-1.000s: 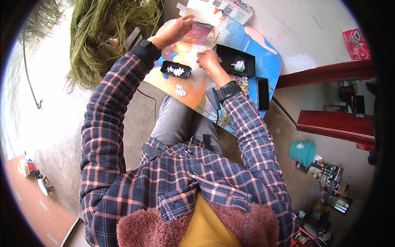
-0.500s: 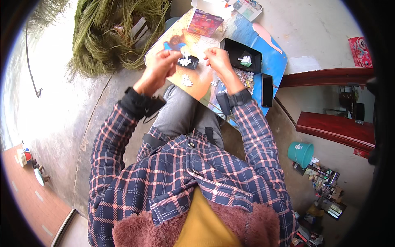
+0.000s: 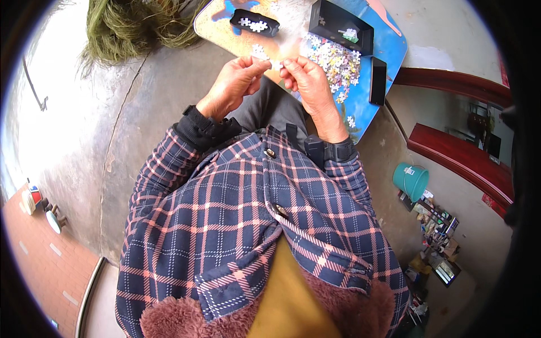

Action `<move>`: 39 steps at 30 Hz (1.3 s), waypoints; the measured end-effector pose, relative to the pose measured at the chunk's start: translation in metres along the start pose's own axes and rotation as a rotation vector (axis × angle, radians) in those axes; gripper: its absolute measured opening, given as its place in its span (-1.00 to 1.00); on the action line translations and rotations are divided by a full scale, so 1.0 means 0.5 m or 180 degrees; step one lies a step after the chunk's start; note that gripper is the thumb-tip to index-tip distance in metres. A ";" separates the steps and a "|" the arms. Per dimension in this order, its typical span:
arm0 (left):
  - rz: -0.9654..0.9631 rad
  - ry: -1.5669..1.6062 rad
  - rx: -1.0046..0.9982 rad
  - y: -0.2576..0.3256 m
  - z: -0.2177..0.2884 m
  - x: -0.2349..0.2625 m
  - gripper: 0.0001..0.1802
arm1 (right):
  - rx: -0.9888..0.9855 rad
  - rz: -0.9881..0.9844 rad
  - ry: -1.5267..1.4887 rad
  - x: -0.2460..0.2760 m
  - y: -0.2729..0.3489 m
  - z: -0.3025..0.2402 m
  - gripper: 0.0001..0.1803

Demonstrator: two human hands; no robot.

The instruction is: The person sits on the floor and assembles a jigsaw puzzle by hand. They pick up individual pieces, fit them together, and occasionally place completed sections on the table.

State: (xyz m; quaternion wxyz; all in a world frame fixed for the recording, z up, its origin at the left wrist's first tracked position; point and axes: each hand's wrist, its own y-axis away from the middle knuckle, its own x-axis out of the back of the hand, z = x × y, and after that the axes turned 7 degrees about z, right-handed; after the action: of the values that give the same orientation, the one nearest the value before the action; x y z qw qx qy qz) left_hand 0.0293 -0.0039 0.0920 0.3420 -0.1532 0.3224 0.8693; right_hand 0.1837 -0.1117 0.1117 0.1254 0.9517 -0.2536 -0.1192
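Observation:
My left hand [image 3: 235,83] and my right hand [image 3: 313,85] meet at the near edge of a picture-printed table. Between their fingertips is a small white jigsaw piece [image 3: 276,65], pinched from both sides. Just beyond, a few joined white pieces [image 3: 258,51] lie on the tabletop. A small black tray [image 3: 273,30] farther off holds several white pieces. Right of my right hand spreads a pile of jigsaw pieces [image 3: 336,63], some white and some coloured. Behind the pile stands an open black box [image 3: 327,32] with a white-and-green item [image 3: 350,35] inside.
A black phone [image 3: 378,81] lies at the table's right side, and a pink flat-handled thing [image 3: 385,14] by the far right edge. Stringy green material [image 3: 135,34] heaps on the floor at left. A teal bucket [image 3: 410,181] and dark-red wood [image 3: 459,160] are at right.
My hands have come closer together and now meet at one white piece. The view has shifted, so the table sits higher in it and the pink box at the back is out of sight.

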 end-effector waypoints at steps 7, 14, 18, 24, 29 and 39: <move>0.0203 0.0105 0.0010 0.007 -0.006 -0.002 -0.82 | -0.0079 0.0003 0.0118 -0.011 -0.007 -0.002 -0.86; 0.0254 0.0144 0.0123 0.005 -0.019 0.009 -0.81 | -0.0126 0.0090 0.0329 -0.010 -0.017 0.022 -0.87; 0.0474 0.0508 0.0481 0.006 -0.020 0.013 -0.82 | -0.0142 0.0281 0.0324 -0.006 -0.025 0.034 -0.86; 0.0447 0.1155 0.0900 0.022 -0.024 0.040 -0.83 | -0.0276 0.0743 0.0321 0.022 -0.049 0.061 -0.82; 0.0180 0.1003 0.0840 0.031 -0.032 0.058 -0.73 | -0.0378 0.1050 0.0343 0.043 -0.052 0.080 -0.82; -0.0190 0.0755 0.0785 0.036 -0.035 0.058 -0.68 | -0.0393 0.0948 0.0374 0.027 -0.066 0.070 -0.82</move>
State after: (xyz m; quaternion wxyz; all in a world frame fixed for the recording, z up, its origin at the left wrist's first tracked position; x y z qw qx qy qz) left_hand -0.0030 -0.0112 0.0729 0.3435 -0.2210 0.4600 0.7884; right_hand 0.2001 -0.0972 0.0665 0.2145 0.8995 -0.3762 -0.0588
